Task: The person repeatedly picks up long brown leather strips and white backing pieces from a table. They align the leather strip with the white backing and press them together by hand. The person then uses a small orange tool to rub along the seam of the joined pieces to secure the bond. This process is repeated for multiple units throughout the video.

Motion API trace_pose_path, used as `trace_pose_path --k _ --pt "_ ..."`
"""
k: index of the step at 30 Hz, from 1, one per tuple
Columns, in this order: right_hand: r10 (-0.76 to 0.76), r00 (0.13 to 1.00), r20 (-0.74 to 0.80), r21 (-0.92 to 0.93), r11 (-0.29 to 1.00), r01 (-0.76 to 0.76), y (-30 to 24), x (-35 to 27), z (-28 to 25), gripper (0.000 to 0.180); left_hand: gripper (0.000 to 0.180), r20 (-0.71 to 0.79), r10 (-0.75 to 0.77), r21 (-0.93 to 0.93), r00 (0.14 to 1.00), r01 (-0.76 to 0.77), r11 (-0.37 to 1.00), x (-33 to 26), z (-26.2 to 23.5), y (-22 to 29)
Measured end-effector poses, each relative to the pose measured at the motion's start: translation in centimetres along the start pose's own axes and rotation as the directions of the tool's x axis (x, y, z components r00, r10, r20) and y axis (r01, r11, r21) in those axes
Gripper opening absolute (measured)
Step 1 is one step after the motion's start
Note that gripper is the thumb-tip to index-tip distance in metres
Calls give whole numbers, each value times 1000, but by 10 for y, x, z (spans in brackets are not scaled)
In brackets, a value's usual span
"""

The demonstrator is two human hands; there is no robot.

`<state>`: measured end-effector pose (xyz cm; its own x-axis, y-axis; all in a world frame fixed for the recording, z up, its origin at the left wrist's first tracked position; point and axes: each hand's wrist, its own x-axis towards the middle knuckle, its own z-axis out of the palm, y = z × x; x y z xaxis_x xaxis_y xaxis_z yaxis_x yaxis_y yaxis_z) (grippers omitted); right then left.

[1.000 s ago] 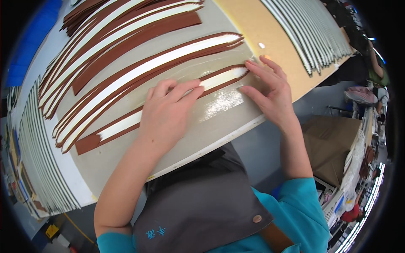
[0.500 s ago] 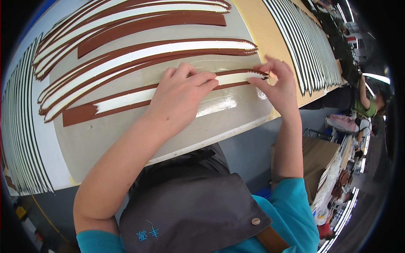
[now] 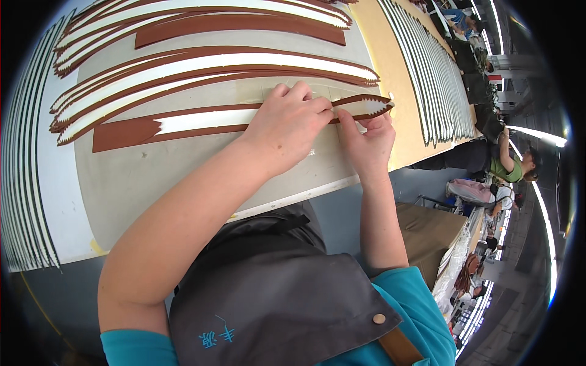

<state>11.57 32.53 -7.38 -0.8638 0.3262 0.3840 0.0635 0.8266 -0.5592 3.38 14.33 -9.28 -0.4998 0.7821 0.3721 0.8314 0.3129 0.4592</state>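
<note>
A long brown strip (image 3: 213, 120) with a white band along its middle lies crosswise on the grey mat in front of me. Its left end is plain brown; the right end tapers to a point, with a toothed white edge. Curled fingers of my left hand (image 3: 288, 129) grip the strip right of its middle, covering part of it. Close beside them, my right hand (image 3: 371, 141) holds the tapered end, thumb on the near edge and the other fingers mostly hidden beneath. That end looks raised off the mat.
Beyond it lie a stack of similar brown and white strips (image 3: 207, 72) and a plain brown strip (image 3: 244, 29). Rows of dark-edged white strips line the left (image 3: 27, 158) and right (image 3: 421, 79) sides. The table's near edge (image 3: 293, 201) runs before my apron. People work at far right.
My right hand has moved left from the strip's tip, its thumb now near my left fingers. My left hand has slid slightly right. The tapered end has opened out wider.
</note>
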Motion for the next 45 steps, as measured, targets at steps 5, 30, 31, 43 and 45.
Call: trace_pose_path --k 5,30,31,43,45 --pt "-193 979 71 -243 948 204 -15 10 -2 5 36 -39 -20 -152 999 14 988 3 8 -8" --pt "-367 858 359 -323 814 483 -29 -5 -21 49 20 -1 -243 -411 970 221 884 -4 -26 -26" --pt "-357 859 368 -317 820 477 -29 -6 -21 50 21 -52 -198 -356 979 167 919 -11 -29 -25" --pt "-415 810 415 -303 776 553 -20 -7 -27 53 24 -121 -113 -155 986 94 984 -32 -28 -19" --pt "-413 814 410 -305 779 548 -17 -6 -29 52 25 -127 -78 -146 989 59 987 -30 -27 -21"
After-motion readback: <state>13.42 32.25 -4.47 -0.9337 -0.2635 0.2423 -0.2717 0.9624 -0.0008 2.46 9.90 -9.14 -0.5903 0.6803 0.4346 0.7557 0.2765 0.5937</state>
